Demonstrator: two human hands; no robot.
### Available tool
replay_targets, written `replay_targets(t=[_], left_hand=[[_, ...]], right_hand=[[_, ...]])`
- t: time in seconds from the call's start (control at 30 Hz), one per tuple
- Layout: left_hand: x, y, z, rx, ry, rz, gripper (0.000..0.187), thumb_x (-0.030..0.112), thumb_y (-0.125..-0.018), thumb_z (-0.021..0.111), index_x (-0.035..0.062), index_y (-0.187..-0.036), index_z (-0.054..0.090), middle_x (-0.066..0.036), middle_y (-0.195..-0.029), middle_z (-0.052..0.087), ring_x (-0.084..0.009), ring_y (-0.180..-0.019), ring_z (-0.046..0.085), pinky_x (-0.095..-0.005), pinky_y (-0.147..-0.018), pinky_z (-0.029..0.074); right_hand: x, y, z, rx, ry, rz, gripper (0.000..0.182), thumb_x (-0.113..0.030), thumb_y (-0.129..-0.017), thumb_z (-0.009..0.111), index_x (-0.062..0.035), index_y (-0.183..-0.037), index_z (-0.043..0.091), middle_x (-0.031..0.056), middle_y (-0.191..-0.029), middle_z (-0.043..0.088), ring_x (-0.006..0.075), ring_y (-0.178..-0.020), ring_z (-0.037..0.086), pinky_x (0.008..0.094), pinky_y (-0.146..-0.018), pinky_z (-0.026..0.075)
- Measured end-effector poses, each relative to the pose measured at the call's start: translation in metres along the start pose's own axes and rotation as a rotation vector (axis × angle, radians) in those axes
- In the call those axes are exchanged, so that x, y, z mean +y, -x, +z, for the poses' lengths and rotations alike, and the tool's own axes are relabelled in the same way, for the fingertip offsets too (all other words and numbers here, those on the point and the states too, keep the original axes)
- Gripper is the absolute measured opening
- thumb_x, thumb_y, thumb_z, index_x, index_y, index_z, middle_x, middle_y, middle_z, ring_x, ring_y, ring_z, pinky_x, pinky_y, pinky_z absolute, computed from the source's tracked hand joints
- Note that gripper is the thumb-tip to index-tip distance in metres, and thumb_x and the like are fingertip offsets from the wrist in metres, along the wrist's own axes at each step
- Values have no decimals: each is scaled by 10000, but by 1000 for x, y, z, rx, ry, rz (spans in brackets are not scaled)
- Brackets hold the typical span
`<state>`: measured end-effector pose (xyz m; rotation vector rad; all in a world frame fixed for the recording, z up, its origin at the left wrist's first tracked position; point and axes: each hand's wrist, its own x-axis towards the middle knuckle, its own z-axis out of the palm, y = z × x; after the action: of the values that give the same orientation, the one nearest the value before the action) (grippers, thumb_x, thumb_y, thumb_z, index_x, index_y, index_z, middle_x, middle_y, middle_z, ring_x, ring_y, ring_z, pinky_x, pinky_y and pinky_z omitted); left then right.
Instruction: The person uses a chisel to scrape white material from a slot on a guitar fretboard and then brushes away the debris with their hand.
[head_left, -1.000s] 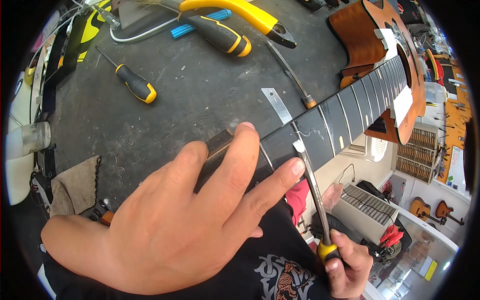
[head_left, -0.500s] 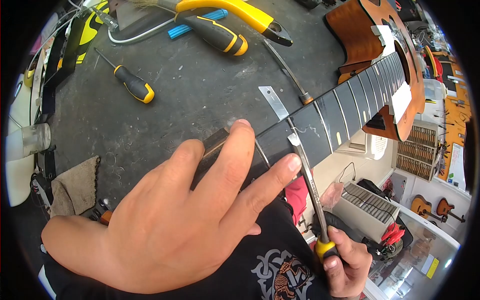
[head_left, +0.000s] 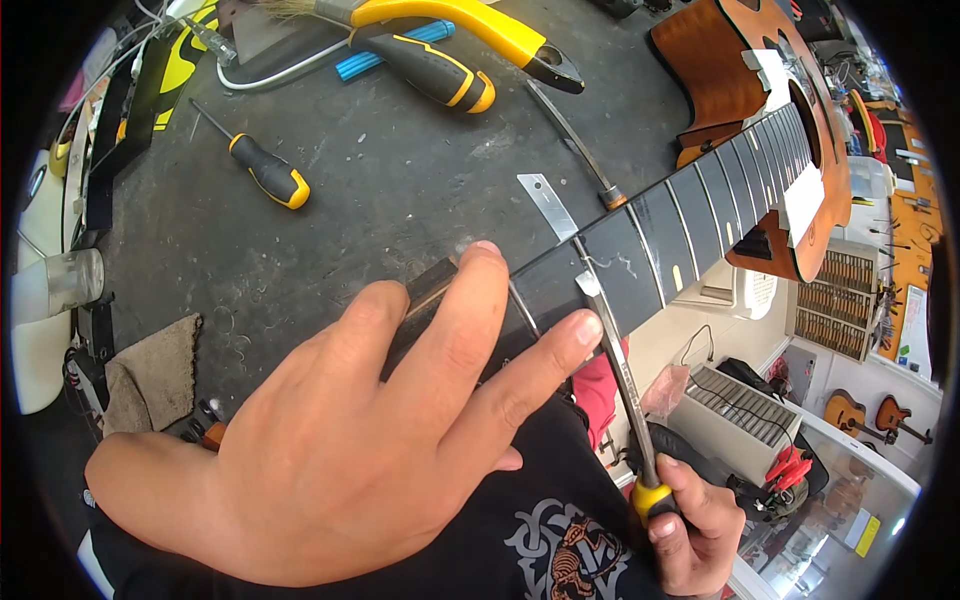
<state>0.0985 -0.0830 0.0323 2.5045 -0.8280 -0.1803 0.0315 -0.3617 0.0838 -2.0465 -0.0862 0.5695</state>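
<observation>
The dark fretboard (head_left: 715, 205) of a guitar with metal frets runs diagonally from the orange-brown body (head_left: 690, 75). My left hand (head_left: 340, 450) lies over its lower end, fingers stretched and spread, fingertips on the wood. My right hand (head_left: 695, 530) is closed around the yellow and black handle of a flat-blade screwdriver (head_left: 625, 375). Its bright tip is on the fretboard at a fret, just beyond my left index fingertip. A small flat metal blade (head_left: 547, 207) with a hole lies at the far edge of the neck. A fine pale strand lies beside the tip.
On the dark bench (head_left: 350, 180) lie a small screwdriver (head_left: 270, 172), a larger black-yellow handle (head_left: 425, 70), a yellow-handled tool (head_left: 450, 20) and a thin metal tool (head_left: 570, 140) close to the neck. A brown cloth (head_left: 150, 375) and glass jar (head_left: 75, 280) are at left.
Almost nothing differs. Both hands and the screwdriver keep their places on the neck; the view has shifted very slightly.
</observation>
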Motion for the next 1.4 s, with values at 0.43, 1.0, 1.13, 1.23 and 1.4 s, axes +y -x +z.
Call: replay_targets(t=[0.43,1.0,1.13,1.23,1.4], left_hand=[[0,1,1,1,-10,8,856,288,-643,858,115,-1432,573,-299,-1366,473,-379,-934,580,-412,-790,530],[0,0,0,3,-1,-5,853,289,-633,859,129,-1425,584,-290,-1370,477,-375,-942,583,-411,-786,533],[0,0,-1,3,0,-9,849,291,-632,858,126,-1420,589,-290,-1367,479,-375,-944,586,-410,-787,533],[0,0,0,9,-10,-2,844,293,-635,858,122,-1417,591,-292,-1366,479,-377,-946,587,-411,-789,534],[0,1,1,0,-16,3,842,297,-644,855,118,-1421,585,-294,-1372,474,-376,-947,587,-411,-789,533]], right_hand=[[3,-1,1,-12,24,-46,418,-117,-1009,609,104,-1360,558,228,-1245,678,262,-1112,668,326,-1006,456],[1,-2,0,-21,-3,-41,416,-119,-1010,606,108,-1356,560,223,-1222,686,256,-1082,673,317,-984,460],[0,0,0,-10,-15,-9,411,-115,-1008,609,107,-1351,565,224,-1239,680,257,-1104,668,320,-996,456],[1,-3,0,-14,-19,-18,409,-109,-1007,606,105,-1353,565,227,-1253,673,259,-1119,662,322,-1006,450],[1,-3,0,-32,-22,-30,407,-94,-1005,597,104,-1359,559,229,-1260,669,261,-1125,657,321,-1012,442]])
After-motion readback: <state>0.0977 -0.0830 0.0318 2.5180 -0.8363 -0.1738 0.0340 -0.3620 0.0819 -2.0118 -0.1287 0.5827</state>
